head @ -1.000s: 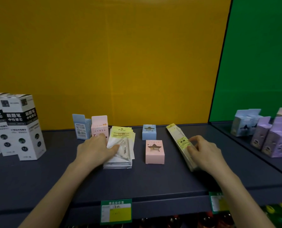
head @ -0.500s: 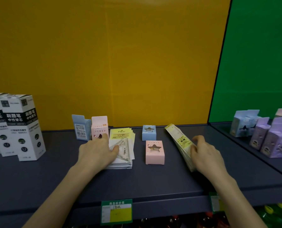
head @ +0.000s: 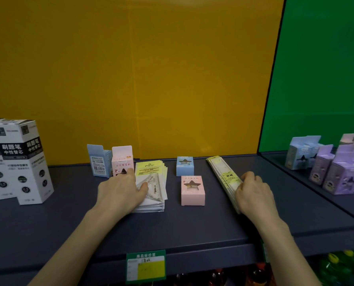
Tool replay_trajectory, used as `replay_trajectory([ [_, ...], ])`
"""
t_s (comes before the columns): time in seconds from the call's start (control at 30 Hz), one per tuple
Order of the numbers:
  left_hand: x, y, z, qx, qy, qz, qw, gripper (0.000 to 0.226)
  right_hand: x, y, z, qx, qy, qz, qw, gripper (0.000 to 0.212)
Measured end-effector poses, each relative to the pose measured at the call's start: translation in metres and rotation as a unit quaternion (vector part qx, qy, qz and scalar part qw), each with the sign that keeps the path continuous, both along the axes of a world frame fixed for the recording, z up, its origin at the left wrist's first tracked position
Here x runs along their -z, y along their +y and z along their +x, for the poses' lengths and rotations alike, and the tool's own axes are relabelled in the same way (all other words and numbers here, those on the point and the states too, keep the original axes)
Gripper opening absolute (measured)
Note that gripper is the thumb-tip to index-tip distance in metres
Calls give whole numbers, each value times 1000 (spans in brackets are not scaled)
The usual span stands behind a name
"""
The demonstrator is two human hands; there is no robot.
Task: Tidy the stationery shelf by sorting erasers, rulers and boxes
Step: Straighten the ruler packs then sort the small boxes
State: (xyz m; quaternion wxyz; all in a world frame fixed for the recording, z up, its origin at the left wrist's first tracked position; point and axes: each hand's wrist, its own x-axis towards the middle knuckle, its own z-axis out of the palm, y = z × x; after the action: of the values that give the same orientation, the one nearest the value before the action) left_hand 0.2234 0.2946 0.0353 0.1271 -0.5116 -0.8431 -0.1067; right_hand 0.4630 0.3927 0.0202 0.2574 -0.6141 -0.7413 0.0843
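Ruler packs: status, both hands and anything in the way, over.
Left hand rests on set-square packs. Right hand grips ruler packs at near end. Pink star-window box stands between the stacks, touching neither.

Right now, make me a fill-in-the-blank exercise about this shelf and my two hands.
The left hand rests on the set-square packs, which lie ____ of the pink star-window box.
The right hand grips the long ruler packs, lying ____ of that box.
Behind that box sits a second star-window box, coloured ____.
Missing: left; right; blue.

white boxes (head: 25, 162) "刷题笔 中性替芯" (also "0.5"), shelf tag (head: 145, 266) "商品标价签"
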Motion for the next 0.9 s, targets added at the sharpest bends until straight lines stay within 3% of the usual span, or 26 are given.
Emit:
replay_trajectory([
  [0.1, 1, 0, 0, 0, 4, -2, 1000, 42, 0, 0, 2, 0, -12, 12, 1000, 35],
  [0.23, 2, 0, -1, 4, 10, 2, 1000, 40, 1, 1, 4, -80, -8, -14, 997, 44],
  [0.4, 3, -1, -1, 5, 3, 11, 1000, 40, 4, 2, 1, -98, -63, -26, 993, 23],
  [0.47, 2, -2, -1, 1, 8, 16, 1000, 41, 2, 2, 1, -100, -89, -33, 990, 27],
  [0.57, -2, -12, 0, 3, 13, 85, 996, 35, -11, -1, -4, -108, -151, -4, 983, 48],
  [0.73, -17, -35, -35, 32, -26, 260, 965, 16, -58, -17, -50, -208, -90, 63, 972, 48],
  [0.9, -17, -19, -98, 2, -140, 262, 955, 43, -85, -15, -134, -371, -84, 44, 924, 54],
])
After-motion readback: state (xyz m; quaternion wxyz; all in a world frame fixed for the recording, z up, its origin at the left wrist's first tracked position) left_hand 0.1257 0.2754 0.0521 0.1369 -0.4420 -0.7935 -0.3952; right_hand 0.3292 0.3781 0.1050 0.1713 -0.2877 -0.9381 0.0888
